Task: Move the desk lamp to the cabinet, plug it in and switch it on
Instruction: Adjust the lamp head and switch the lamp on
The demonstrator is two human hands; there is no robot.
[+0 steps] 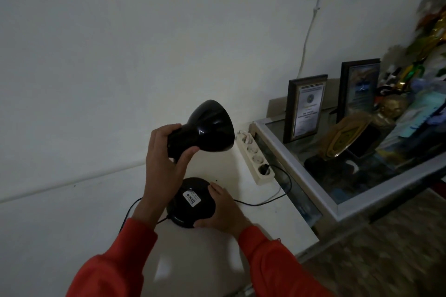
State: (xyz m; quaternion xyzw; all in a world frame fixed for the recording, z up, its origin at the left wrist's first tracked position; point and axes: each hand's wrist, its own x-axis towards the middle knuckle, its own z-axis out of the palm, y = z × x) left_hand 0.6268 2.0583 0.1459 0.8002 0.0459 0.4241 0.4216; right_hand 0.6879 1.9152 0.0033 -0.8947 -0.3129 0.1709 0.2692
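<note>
A black desk lamp stands on the white cabinet top (pixel 277 222). My left hand (pixel 166 159) grips the neck end of its dark shade (pixel 210 128), which points right and shows no light. My right hand (pixel 222 210) rests on the round base (pixel 190 202), fingers curled over its right rim beside a white label. The lamp's thin black cord (pixel 282 176) loops across the cabinet top to a black plug seated in the nearest socket of a cream power strip (pixel 255 159) lying by the wall.
A glass-topped display case with a metal frame (pixel 311 181) stands right of the cabinet, holding two framed certificates (pixel 306 108), a gold plaque and cluttered ornaments. A white cable (pixel 309 31) runs up the wall to a calendar. Patterned floor lies at lower right.
</note>
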